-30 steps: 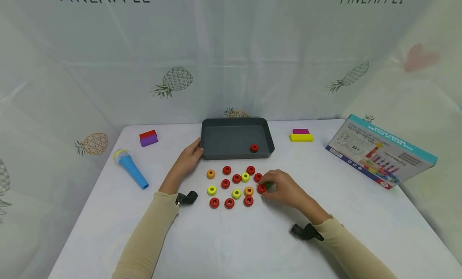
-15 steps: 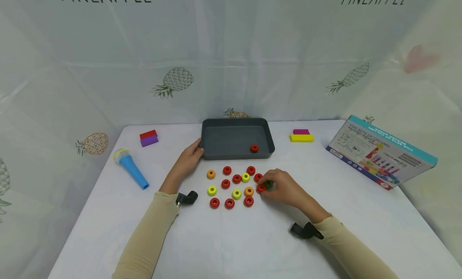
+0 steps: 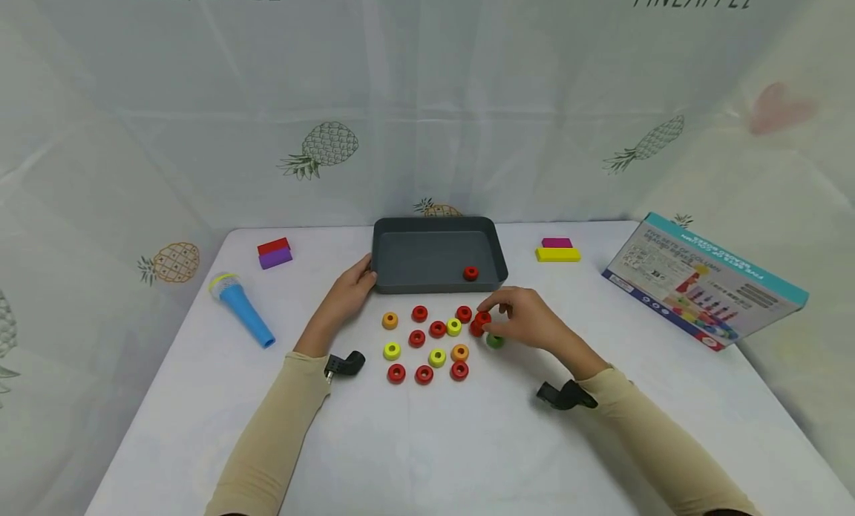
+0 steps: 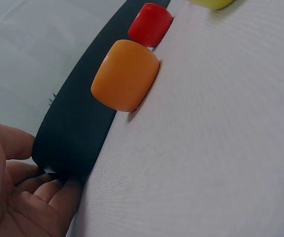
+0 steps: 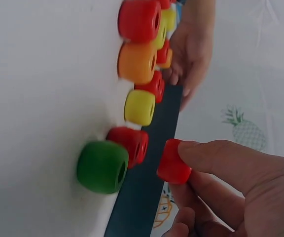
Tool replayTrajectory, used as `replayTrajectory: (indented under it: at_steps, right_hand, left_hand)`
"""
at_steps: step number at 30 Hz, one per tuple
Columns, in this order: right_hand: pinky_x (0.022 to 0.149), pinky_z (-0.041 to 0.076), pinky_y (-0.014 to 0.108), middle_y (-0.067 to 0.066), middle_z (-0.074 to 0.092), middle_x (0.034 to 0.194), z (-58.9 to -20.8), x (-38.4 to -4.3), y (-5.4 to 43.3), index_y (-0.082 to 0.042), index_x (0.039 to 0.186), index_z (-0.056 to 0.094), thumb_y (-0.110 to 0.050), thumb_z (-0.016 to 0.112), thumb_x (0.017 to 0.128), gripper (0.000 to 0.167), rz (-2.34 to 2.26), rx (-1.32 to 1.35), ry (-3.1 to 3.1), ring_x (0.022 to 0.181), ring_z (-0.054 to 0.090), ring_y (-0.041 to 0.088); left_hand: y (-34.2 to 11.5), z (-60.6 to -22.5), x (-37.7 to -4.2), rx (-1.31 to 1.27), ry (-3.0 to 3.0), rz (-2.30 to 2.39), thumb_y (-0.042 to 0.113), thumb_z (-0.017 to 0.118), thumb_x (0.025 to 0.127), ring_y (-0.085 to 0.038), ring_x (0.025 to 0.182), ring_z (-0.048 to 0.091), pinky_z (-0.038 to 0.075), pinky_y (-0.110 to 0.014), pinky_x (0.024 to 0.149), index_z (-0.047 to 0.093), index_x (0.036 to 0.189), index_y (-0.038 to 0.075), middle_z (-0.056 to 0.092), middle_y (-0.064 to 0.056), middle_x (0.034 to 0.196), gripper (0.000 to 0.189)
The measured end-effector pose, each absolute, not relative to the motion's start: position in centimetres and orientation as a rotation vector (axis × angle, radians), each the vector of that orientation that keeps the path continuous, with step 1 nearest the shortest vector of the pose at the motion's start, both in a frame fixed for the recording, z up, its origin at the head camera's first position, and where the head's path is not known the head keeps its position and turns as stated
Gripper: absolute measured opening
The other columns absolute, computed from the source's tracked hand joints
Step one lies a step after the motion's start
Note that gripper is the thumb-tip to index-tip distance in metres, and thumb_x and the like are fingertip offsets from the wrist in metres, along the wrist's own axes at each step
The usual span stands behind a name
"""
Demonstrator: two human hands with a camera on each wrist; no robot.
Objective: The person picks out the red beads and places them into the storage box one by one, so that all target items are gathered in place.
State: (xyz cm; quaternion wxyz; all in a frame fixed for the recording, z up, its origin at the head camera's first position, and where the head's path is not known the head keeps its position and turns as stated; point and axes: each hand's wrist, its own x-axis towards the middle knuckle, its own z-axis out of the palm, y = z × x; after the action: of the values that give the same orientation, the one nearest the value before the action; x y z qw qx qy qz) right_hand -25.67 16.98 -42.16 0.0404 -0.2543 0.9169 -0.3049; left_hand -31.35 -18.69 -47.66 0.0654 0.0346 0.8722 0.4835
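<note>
My left hand (image 3: pixel 348 292) grips the near left corner of a dark grey tray (image 3: pixel 437 287), thumb on one side and fingers curled under in the left wrist view. One red bead (image 3: pixel 470 273) lies inside the tray. Between thumb and fingers, my right hand (image 3: pixel 528 319) pinches another red bead (image 5: pixel 174 162), raised off the table. Just below that hand a green bead (image 3: pixel 495 341) sits on the cloth. Red, yellow and orange beads are spread in front of the tray, among them an orange bead (image 4: pixel 126 75) near the left hand and a yellow bead (image 5: pixel 140 107).
A blue toy microphone (image 3: pixel 246 312) lies at the left. Behind it are a red block (image 3: pixel 273 246) and a purple block (image 3: pixel 276 258). Magenta (image 3: pixel 557 243) and yellow blocks (image 3: pixel 558 255) lie right of the tray. A printed toy box (image 3: pixel 704 286) leans at the right.
My right hand has lifted a red bead from the table and moved a little toward the tray, uncovering the green bead. The left hand stays on the tray.
</note>
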Motion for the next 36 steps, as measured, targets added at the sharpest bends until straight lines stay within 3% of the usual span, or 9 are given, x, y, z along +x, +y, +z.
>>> replayTrajectory:
  at_steps: [9, 15, 36]
  right_hand:
    - [0.066, 0.048, 0.027, 0.005, 0.074, 0.097, -41.0, -29.2, 16.8, -0.010, 0.106, 0.079, -0.011, 0.083, 0.081, 0.025, -0.929, -0.756, 2.852, 0.084, 0.058, 0.027]
    - [0.063, 0.043, 0.028, 0.012, 0.069, 0.091, -40.6, -31.6, 16.2, -0.009, 0.108, 0.079, -0.013, 0.083, 0.083, 0.027, -0.910, -0.693, 2.876, 0.078, 0.052, 0.022]
    - [0.070, 0.047, 0.029, 0.013, 0.072, 0.109, -41.6, -36.9, 14.1, -0.007, 0.114, 0.076, -0.017, 0.078, 0.088, 0.028, -0.929, -0.490, 2.950, 0.089, 0.054, 0.026]
  left_hand:
    - [-18.9, -47.5, -31.3, 0.129, 2.643, 1.466, 0.034, 0.039, 0.109, -0.031, 0.155, 0.027, 0.022, -0.049, 0.127, 0.023, 0.163, 0.019, 0.028, -0.009, 0.167, 0.059]
    - [-19.0, -47.5, -31.5, 0.138, 2.628, 1.476, 0.035, 0.039, 0.109, -0.030, 0.156, 0.024, 0.021, -0.049, 0.128, 0.021, 0.163, 0.021, 0.026, -0.008, 0.168, 0.059]
    - [-18.8, -48.1, -31.2, 0.119, 2.635, 1.476, 0.034, 0.039, 0.109, -0.030, 0.155, 0.025, 0.023, -0.049, 0.127, 0.022, 0.163, 0.020, 0.027, -0.009, 0.168, 0.059]
